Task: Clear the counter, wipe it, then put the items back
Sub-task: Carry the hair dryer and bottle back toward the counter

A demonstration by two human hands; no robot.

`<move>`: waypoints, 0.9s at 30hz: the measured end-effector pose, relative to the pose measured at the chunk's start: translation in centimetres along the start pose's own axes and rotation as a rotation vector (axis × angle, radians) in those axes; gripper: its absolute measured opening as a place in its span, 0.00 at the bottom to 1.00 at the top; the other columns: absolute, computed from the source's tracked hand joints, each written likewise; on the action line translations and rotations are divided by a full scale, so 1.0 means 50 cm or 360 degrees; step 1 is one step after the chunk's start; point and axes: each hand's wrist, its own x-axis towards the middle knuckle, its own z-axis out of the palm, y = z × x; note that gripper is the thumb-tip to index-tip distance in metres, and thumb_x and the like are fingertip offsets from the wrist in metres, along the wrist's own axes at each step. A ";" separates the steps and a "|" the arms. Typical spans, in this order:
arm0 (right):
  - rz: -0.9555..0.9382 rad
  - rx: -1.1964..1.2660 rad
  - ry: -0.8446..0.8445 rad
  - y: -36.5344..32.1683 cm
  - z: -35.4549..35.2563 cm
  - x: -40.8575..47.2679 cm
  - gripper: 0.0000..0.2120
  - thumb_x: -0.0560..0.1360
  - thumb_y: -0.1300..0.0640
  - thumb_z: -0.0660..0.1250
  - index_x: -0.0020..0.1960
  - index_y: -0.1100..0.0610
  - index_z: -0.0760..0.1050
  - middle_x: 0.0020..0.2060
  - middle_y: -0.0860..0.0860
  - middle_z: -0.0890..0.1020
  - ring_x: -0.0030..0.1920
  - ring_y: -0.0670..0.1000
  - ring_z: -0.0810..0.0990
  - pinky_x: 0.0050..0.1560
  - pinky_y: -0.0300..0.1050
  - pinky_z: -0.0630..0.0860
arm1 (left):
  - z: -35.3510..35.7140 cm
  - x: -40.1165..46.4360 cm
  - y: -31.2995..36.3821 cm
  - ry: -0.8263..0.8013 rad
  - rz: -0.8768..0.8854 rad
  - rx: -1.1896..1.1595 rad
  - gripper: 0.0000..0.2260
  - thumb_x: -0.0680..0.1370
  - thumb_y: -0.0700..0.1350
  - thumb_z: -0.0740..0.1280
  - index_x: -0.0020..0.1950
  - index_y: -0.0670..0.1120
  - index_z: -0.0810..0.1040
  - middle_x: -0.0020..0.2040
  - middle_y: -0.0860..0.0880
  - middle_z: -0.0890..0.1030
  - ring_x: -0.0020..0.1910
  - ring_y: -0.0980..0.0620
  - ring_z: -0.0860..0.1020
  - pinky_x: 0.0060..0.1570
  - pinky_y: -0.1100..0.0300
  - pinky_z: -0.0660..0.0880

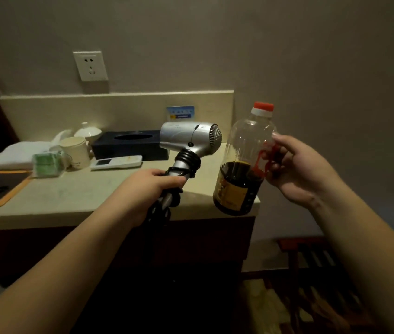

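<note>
The left hand point(151, 186) grips the handle of a silver hair dryer point(191, 138), cord wrapped round it, above the surface point(75, 196). The right hand point(294, 167) pinches the red loop handle of a soy sauce bottle point(241, 165), held over the surface's right edge. Farther back lie a remote point(116, 162), cup point(75, 151) and dark tissue box point(130, 144).

Dim room, beige wall point(263, 56), white wall socket point(90, 66), dark wooden cabinet point(191, 237), slatted rack point(316, 261)
</note>
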 end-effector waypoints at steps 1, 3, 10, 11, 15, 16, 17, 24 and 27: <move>-0.0001 0.0012 -0.0005 -0.010 0.016 0.012 0.08 0.76 0.51 0.65 0.45 0.54 0.77 0.30 0.47 0.79 0.24 0.42 0.76 0.26 0.34 0.72 | -0.004 0.017 0.008 0.0006 0.0009 0.0007 0.09 0.73 0.45 0.72 0.50 0.42 0.82 0.41 0.42 0.83 0.35 0.49 0.80 0.33 0.58 0.74; -0.0002 0.0004 -0.0014 -0.029 0.044 0.040 0.08 0.76 0.51 0.65 0.46 0.55 0.77 0.29 0.47 0.79 0.24 0.42 0.77 0.25 0.33 0.73 | -0.009 0.054 0.024 0.0033 0.0006 -0.0018 0.10 0.73 0.45 0.72 0.49 0.39 0.82 0.39 0.43 0.82 0.32 0.51 0.79 0.31 0.61 0.73; -0.0045 -0.0191 0.0033 -0.064 0.084 0.178 0.11 0.75 0.47 0.66 0.51 0.53 0.78 0.31 0.46 0.82 0.35 0.44 0.82 0.33 0.39 0.76 | 0.014 0.188 0.054 0.0093 -0.0159 -0.0230 0.12 0.72 0.41 0.73 0.53 0.38 0.79 0.44 0.41 0.81 0.37 0.47 0.79 0.30 0.58 0.73; -0.0053 -0.0209 0.0042 -0.063 0.084 0.202 0.12 0.75 0.47 0.67 0.52 0.54 0.78 0.34 0.46 0.83 0.40 0.46 0.82 0.37 0.41 0.76 | 0.021 0.206 0.056 0.0110 -0.0164 -0.0225 0.12 0.72 0.41 0.73 0.53 0.39 0.79 0.44 0.41 0.81 0.38 0.47 0.80 0.31 0.57 0.73; -0.0036 -0.0227 0.0068 -0.058 0.076 0.302 0.17 0.74 0.47 0.67 0.58 0.57 0.79 0.46 0.50 0.82 0.51 0.50 0.80 0.51 0.44 0.76 | 0.045 0.271 0.067 0.0162 -0.0211 -0.0198 0.12 0.73 0.40 0.73 0.54 0.38 0.78 0.45 0.40 0.81 0.39 0.45 0.80 0.34 0.55 0.75; -0.0024 -0.0217 0.0070 -0.058 0.072 0.327 0.17 0.74 0.48 0.67 0.57 0.57 0.79 0.45 0.50 0.81 0.50 0.49 0.78 0.54 0.43 0.75 | 0.051 0.287 0.069 0.0186 -0.0229 -0.0183 0.12 0.73 0.40 0.73 0.54 0.38 0.78 0.45 0.40 0.81 0.39 0.45 0.80 0.35 0.55 0.75; -0.0007 -0.0207 0.0069 -0.058 0.067 0.352 0.16 0.74 0.48 0.67 0.57 0.57 0.79 0.44 0.49 0.80 0.49 0.49 0.77 0.56 0.43 0.75 | 0.058 0.302 0.071 0.0210 -0.0248 -0.0170 0.12 0.73 0.40 0.73 0.54 0.38 0.77 0.45 0.40 0.81 0.39 0.45 0.79 0.35 0.55 0.74; 0.0031 -0.0308 0.0107 -0.048 0.046 0.502 0.09 0.74 0.47 0.67 0.45 0.53 0.78 0.40 0.48 0.80 0.43 0.48 0.76 0.46 0.41 0.74 | 0.110 0.392 0.061 0.0350 -0.0420 -0.0164 0.19 0.72 0.42 0.74 0.61 0.39 0.76 0.47 0.40 0.80 0.44 0.43 0.79 0.49 0.50 0.77; 0.0055 -0.0342 0.0109 -0.038 0.039 0.552 0.10 0.74 0.46 0.67 0.44 0.52 0.78 0.40 0.48 0.79 0.44 0.48 0.75 0.49 0.42 0.74 | 0.125 0.419 0.059 0.0406 -0.0488 -0.0150 0.21 0.72 0.43 0.74 0.63 0.39 0.75 0.51 0.39 0.80 0.50 0.40 0.79 0.57 0.45 0.76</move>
